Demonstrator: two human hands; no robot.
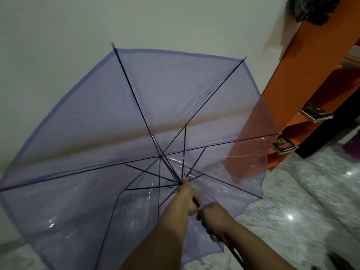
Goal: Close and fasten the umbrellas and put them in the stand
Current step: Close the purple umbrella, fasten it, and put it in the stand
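Both hands, left hand [188, 197] and right hand [215, 221], clenched round open umbrella [116, 117] shaft, marble floor [302, 201], orange shelf [303, 78]

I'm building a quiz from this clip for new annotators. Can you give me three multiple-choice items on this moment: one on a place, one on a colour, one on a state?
1. Where is the left hand on the umbrella?
A. On the shaft, up by the point where the struts meet
B. On the canopy's outer edge
C. Off the umbrella

2. What colour is the shelving unit on the right?
A. White
B. Orange
C. Green

3. What state is the umbrella in?
A. Folded and strapped
B. Open, canopy spread
C. Standing in a stand

Answers:
1 A: its fingers curl round the shaft just below the strut hub, ahead of the right hand.
2 B: its side panel and shelves are orange.
3 B: the ribs are splayed and the translucent purple canopy is stretched wide.
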